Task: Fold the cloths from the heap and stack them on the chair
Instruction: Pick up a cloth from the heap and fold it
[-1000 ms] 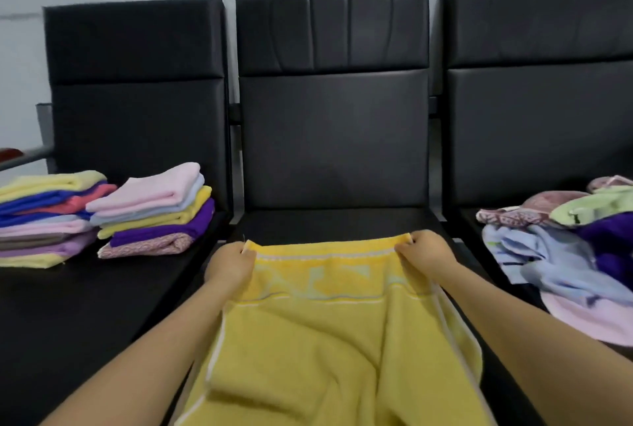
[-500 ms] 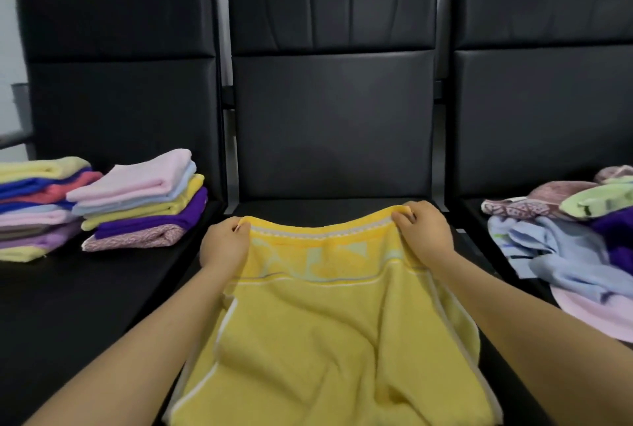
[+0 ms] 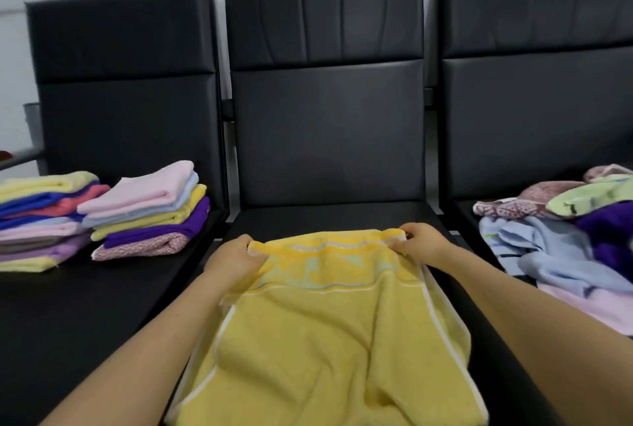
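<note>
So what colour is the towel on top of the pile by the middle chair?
Pink. The top towel shows best in the head view.

Three chairs are standing side by side. The towel [image 3: 329,333] is lying on the middle chair [image 3: 325,216], its far corners between the fingers of the left hand [image 3: 233,263] and the right hand [image 3: 423,244]. Left of the fingers, two folded stacks [image 3: 144,210] are sitting on the left chair [image 3: 68,309]. Right of the fingers, the heap [image 3: 561,237] is lying on the right chair [image 3: 534,117].
</note>
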### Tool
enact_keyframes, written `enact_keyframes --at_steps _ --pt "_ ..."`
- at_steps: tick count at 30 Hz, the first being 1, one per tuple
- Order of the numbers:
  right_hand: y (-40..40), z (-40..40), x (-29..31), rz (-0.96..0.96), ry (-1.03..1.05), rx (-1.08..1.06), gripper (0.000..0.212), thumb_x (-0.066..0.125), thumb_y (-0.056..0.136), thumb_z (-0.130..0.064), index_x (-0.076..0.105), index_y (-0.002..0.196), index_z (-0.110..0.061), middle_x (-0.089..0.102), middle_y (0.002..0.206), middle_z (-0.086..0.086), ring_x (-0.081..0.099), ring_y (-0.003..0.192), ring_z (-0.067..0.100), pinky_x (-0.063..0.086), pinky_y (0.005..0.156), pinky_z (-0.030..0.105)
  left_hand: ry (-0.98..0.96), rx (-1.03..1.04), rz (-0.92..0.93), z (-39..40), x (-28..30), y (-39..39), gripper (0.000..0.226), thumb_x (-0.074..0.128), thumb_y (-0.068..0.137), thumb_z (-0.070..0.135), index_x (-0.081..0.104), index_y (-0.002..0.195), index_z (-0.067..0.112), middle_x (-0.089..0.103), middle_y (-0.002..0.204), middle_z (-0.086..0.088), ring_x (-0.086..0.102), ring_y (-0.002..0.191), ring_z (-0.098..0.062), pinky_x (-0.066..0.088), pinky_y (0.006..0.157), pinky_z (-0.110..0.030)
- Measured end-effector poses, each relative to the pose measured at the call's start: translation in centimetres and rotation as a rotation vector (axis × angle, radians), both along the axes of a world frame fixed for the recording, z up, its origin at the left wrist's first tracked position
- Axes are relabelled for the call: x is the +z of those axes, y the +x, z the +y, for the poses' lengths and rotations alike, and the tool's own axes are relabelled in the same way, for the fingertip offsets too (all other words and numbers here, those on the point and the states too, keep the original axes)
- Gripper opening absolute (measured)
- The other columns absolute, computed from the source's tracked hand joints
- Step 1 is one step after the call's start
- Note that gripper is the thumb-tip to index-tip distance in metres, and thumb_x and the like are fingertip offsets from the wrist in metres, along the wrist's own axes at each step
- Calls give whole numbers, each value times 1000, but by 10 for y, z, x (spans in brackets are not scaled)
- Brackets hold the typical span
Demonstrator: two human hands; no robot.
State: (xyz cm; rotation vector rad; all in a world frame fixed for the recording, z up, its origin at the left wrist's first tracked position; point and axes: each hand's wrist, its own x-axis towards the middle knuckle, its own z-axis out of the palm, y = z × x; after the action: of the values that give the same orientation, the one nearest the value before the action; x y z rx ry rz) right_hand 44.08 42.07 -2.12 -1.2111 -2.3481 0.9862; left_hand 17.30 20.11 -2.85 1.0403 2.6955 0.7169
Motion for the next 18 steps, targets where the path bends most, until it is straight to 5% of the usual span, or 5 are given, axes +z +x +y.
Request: enact_keyframes --at_steps 5,10,15,18 --pt "9 -22 15 253 -163 -29 15 67 86 -13 66 99 -6 69 101 13 67 91 25 55 77 36 19 -2 -148 -19 7 12 32 57 90 36 58 69 12 58 73 -6 58 73 -21 43 63 -32" --pt "19 -49 40 513 -261 -82 8 62 89 -11 62 93 -18 64 104 11 62 94 26 54 81 39 518 45 -412 -49 35 41 15 57 96 27 61 106 18 64 102 -3 60 96 -22 49 83 -35" --pt "36 -78 81 834 -417 -10 20 67 89 -19 68 109 -15 69 109 12 68 97 30 57 78 41 834 -23 -360 -76 86 58 27 50 100 30 54 125 37 60 105 11 57 95 -10 49 78 -28" --pt "40 -92 127 1049 -397 -44 19 70 88 -24 71 104 -14 72 105 12 69 95 29 58 82 43 941 -66 -272 -92 129 61 33 46 102 26 55 133 33 61 120 5 58 108 -14 48 90 -29"
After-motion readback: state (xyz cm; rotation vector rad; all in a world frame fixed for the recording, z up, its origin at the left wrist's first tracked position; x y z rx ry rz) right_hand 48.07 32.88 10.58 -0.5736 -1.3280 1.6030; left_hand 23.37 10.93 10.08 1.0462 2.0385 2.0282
